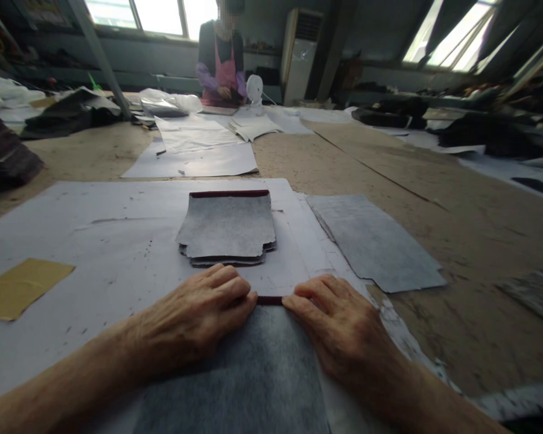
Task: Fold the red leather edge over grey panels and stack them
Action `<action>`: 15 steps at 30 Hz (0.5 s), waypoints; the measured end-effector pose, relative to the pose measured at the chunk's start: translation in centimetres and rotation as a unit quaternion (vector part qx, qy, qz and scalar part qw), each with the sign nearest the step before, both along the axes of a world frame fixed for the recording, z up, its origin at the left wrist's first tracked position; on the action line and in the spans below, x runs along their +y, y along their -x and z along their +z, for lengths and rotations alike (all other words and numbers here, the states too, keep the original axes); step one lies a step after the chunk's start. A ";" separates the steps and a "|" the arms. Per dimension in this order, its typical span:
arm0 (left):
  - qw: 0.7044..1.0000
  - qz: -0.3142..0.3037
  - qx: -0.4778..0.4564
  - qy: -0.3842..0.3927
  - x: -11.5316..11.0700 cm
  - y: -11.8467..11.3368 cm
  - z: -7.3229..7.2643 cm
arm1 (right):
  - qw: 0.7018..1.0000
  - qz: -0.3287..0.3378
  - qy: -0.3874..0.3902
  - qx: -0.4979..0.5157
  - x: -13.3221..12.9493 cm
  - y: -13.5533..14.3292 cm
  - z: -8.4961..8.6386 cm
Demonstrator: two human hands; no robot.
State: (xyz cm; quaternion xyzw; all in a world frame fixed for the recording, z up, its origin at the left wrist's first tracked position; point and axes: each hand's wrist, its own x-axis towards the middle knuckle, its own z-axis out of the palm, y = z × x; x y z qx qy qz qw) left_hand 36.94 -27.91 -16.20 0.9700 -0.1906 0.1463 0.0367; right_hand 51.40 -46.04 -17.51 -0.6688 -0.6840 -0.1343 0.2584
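A grey fabric piece (262, 355) lies on white paper close to me, its far edge folded over into a dark red strip (269, 300). My left hand (208, 304) presses the left part of that fold, thumb and fingers closed on it. On the right part, my right hand (339, 313) pinches the same folded edge. Just beyond my hands sits a small stack of grey fabric pieces (228, 223), the top one showing a dark red folded edge along its far side.
White paper (113, 241) covers the near table, with a tan card (25, 288) at left. More grey fabric pieces (375, 241) lie at right. Loose paper sheets (199, 144) and dark cloth (72, 111) are farther off. A person in a pink apron (226, 69) stands across the table.
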 end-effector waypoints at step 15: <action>0.998 -0.014 -0.016 0.061 0.4 -0.2 -1.2 | 0.991 -0.090 -0.021 0.100 -0.6 -0.4 0.0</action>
